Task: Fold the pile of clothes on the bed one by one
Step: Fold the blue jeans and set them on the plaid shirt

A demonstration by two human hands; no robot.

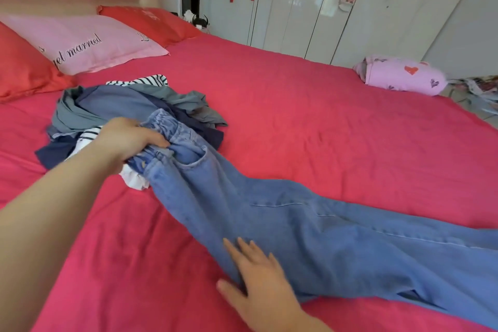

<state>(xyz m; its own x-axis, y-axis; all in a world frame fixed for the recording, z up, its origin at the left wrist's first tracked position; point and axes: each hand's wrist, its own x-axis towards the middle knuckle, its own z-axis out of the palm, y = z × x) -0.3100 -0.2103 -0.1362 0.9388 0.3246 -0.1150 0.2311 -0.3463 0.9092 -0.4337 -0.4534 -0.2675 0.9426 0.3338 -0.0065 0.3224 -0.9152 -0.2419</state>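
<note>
A pair of light blue jeans lies stretched across the red bed sheet, legs running off to the right. My left hand grips the elastic waistband at the edge of the pile. My right hand rests flat with straight fingers on the near edge of a jeans leg. The pile of clothes sits behind the waistband: grey, dark blue and black-and-white striped garments, all crumpled.
A pink pillow and red pillows lie by the padded headboard at the left. A folded pink garment with hearts sits at the far right edge of the bed. White wardrobe doors stand behind.
</note>
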